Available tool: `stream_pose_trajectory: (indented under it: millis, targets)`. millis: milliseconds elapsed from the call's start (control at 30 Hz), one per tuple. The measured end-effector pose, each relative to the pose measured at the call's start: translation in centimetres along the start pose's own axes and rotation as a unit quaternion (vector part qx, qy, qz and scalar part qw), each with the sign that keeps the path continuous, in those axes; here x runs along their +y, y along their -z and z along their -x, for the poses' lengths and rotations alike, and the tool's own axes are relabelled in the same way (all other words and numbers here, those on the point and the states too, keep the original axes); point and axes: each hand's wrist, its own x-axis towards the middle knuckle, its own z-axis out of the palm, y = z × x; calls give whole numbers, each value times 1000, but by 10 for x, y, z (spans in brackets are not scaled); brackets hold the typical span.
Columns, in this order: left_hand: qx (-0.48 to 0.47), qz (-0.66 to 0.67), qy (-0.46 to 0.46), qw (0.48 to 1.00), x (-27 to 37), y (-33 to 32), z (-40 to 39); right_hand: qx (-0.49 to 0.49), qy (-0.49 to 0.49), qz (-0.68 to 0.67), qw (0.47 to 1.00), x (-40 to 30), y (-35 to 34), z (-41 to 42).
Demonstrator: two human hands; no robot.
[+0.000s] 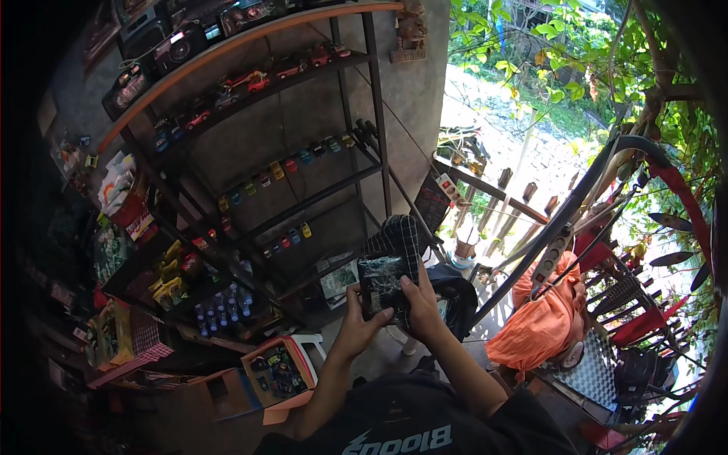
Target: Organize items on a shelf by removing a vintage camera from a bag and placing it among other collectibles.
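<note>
Both hands are in front of my body around a dark rectangular object [384, 283] with a shiny, crinkled-looking face; its exact kind is unclear. My left hand [357, 327] grips its lower left side, thumb on the face. On the right side, my right hand [422, 304] has its thumb over the face and its other fingers mostly hidden behind. A black cloth with white checked lines [402, 234] rises behind the object's top edge, against my right hand. How the fingers hold the cloth is hidden.
A dark metal shelf rack [318, 196] ahead carries several toy cars [259, 81]. Cameras [175, 50] line its top board. At lower left lie small bottles [223, 310] and a cardboard box [278, 372] of small items. An orange cloth bundle [549, 318] and power strip [550, 259] are right.
</note>
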Motion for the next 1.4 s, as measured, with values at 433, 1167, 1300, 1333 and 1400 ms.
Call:
stream_pose_trajectory:
  millis: [433, 1167, 1300, 1333, 1400]
  targets:
    - [92, 116, -144, 978, 1, -23, -11, -114, 113, 192, 968, -8, 7, 5]
    - [31, -41, -128, 990, -15, -42, -15, -58, 36, 24, 997, -35, 36, 4]
    - [68, -264, -174, 946, -26, -35, -22, -38, 65, 91, 993, -32, 39, 6]
    - [96, -349, -191, 913, -20, -38, -20, -35, 67, 92, 993, -32, 39, 6]
    - [104, -349, -197, 910, -17, -45, -20, -3, 48, 33, 998, -31, 39, 8]
